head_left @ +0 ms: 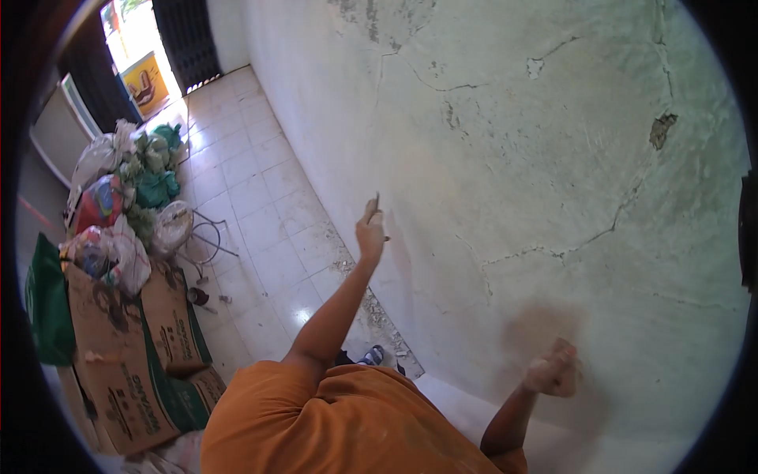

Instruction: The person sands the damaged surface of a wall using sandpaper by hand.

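Note:
My left hand (369,235) is raised beside the pale green wall (442,197), its fingers closed around a thin dark tool (377,199). The tool's tip sticks up past the fingers; the rest is mostly hidden in the hand, so its kind does not show. Lower right, close to the same wall, my right hand (555,373) is closed in a fist and slightly blurred. Something brownish (564,346) shows at its top, too unclear to name. Cracks (562,254) run across the wall between and above the hands, with a chipped hole (662,130) higher up.
Crumbled debris (379,316) lies along the wall's foot on the tiled floor (257,189). Left of me are flattened cardboard boxes (118,363), a green bag (49,304), several filled plastic bags (126,249) and a metal-legged stool (207,233). A doorway (134,39) stands at the far end.

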`<state>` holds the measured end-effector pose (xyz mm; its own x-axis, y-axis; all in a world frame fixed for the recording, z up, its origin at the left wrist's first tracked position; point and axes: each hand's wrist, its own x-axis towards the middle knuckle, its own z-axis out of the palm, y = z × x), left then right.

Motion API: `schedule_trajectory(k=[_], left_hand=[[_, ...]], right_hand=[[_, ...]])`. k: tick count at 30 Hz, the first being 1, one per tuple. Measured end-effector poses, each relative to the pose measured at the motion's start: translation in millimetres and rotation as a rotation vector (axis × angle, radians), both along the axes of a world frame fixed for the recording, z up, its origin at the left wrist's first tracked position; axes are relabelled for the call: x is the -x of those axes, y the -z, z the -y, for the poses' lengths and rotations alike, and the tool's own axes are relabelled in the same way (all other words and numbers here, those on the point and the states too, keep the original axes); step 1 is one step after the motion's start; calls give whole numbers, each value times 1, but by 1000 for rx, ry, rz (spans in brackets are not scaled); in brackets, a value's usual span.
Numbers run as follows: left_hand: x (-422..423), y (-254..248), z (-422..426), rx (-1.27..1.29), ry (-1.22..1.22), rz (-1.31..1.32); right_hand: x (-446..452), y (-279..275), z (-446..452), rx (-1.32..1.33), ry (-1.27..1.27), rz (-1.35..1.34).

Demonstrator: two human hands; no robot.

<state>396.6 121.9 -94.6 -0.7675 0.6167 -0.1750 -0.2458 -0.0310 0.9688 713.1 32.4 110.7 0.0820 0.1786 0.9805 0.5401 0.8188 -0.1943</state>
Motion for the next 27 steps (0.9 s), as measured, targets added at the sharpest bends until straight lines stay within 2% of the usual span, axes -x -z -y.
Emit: schedule_trajectory(k=[1, 3, 4, 5, 6, 8, 9, 10, 11, 12, 14, 15, 16, 18, 20, 22, 24, 27], left_hand=[[-13, -1, -7, -37, 5, 1], [-60, -17, 6, 69, 157, -145], [-91, -10, 8, -15, 41, -425], [-110, -5, 8, -95, -81, -705], [-108, -8, 3, -95, -77, -638], [-94, -13, -9, -107, -69, -499], [-62, -14, -28, 211, 10, -455], [-28, -13, -55, 198, -111, -275], [11, -3, -79, 215, -110, -117], [41, 21, -102, 264, -94, -97], [14, 7, -91, 307, -145, -243], [-3, -10, -86, 316, -176, -315], [-34, -19, -68, 174, -180, -360], [-84, 3, -37, -66, -200, -560], [-79, 17, -37, -70, -169, -579], [-41, 5, -44, 117, -78, -327], [26, 23, -86, 268, -111, -126], [56, 14, -110, 254, -255, -134]], right_hand=[[-11, -7, -5, -67, 38, 35], [-11, -26, -11, -98, -105, -8], [-10, -31, -18, -117, -176, -32], [-13, -31, -26, -199, 42, -17], [-19, -31, -36, -284, 261, -6], [-22, -32, -53, -390, 343, 37], [-20, -37, -57, -402, 205, 80], [-19, -40, -58, -404, 70, 125], [-19, -38, -57, -394, -60, 167], [-27, -31, -58, -366, -96, 174], [-55, -9, -56, -509, 653, 317], [-55, -10, -62, -527, 661, 301], [-55, -11, -67, -545, 669, 286], [-36, -25, -65, -420, -30, 97], [-8, -45, -68, -552, 27, 121], [3, -52, -71, -620, 99, 150], [0, -51, -69, -624, 189, 180], [-4, -49, -71, -577, 37, 184]])
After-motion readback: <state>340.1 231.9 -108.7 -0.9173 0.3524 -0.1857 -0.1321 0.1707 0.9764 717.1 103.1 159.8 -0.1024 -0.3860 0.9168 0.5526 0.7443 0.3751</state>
